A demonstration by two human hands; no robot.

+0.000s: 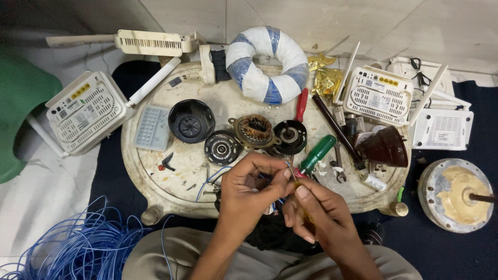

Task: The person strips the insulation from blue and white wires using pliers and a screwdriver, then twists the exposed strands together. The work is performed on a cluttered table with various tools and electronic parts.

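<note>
My left hand [244, 189] pinches the blue and white wires [215, 179] above the tray [155, 176]; my right hand [314, 210] fingers press together on a thin tool at their ends. I'm mid-way working these leads, I'd judge; next calls for steady, fine grip.

A pale tiled floor [321, 21] with thin grout lines runs across the far side under even indoor light. On it lies a dark navy cloth mat [446, 249], and on the mat sits a low, round, cream plastic table [171, 179], stained and scuffed, on stubby feet. A green plastic seat [21, 103] stands at the left edge.
</note>
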